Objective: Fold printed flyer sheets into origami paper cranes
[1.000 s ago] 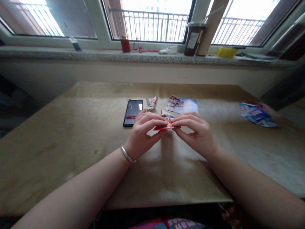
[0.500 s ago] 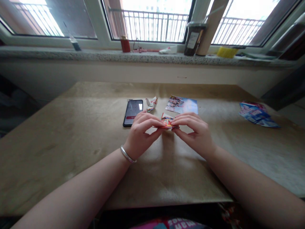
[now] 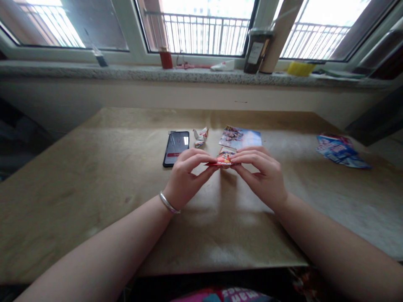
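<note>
Between my hands, just above the table, is a folded piece of red printed paper (image 3: 224,158) with a colourful pattern and a pale flap at its far side. My left hand (image 3: 189,170) pinches its left end between thumb and fingers; a silver bangle circles that wrist. At the right end, my right hand (image 3: 263,173) grips it the same way, fingers on top and thumb below. The fingers cover both ends of the paper. Beyond my left hand lie a dark smartphone (image 3: 176,147) and a small folded white and red paper piece (image 3: 200,135).
A glossy picture sheet (image 3: 242,137) lies past my right hand. Blue printed packets or sheets (image 3: 341,152) are piled at the right of the wooden table (image 3: 94,176). Along the stone windowsill (image 3: 126,72) stand a red container (image 3: 166,59) and a dark bottle (image 3: 254,52).
My right hand and the paper have shifted slightly to the right, and the paper has tilted a little. My left hand has barely moved and both hands keep hold.
</note>
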The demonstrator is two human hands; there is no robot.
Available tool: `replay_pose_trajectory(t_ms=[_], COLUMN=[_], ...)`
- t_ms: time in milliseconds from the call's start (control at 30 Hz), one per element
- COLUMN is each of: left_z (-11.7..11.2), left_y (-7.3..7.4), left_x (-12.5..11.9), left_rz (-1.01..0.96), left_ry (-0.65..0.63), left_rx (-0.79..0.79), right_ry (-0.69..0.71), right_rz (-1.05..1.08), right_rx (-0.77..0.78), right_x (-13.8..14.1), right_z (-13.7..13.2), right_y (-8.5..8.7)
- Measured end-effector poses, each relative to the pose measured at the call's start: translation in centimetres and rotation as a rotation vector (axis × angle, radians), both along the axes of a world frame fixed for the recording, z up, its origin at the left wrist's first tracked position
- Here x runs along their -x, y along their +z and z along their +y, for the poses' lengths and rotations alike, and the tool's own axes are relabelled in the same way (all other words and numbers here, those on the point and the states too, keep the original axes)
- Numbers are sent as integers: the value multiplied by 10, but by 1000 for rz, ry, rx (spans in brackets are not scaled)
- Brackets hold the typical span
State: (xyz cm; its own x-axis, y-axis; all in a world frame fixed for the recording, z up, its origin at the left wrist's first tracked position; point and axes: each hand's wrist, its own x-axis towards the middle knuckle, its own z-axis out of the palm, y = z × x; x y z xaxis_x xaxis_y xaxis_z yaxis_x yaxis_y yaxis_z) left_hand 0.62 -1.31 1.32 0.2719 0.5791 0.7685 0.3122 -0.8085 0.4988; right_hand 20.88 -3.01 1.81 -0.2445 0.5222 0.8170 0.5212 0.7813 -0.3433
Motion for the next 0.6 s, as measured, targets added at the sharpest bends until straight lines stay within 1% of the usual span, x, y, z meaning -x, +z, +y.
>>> replay_pose_trajectory(t_ms=[167, 300, 600], left_z=[1, 1, 3], left_y=[0, -1, -2], left_x=[0, -1, 1], left_rz=[20, 51, 28], left_ry=[19, 20, 15], left_rx=[-32, -10, -1], right_ry=[9, -3, -5], right_rz=[-34, -31, -47], right_rx=[-49, -23, 8], right_x=[1, 1, 0], right_z=[-1, -1, -1], right_y=[4, 2, 0])
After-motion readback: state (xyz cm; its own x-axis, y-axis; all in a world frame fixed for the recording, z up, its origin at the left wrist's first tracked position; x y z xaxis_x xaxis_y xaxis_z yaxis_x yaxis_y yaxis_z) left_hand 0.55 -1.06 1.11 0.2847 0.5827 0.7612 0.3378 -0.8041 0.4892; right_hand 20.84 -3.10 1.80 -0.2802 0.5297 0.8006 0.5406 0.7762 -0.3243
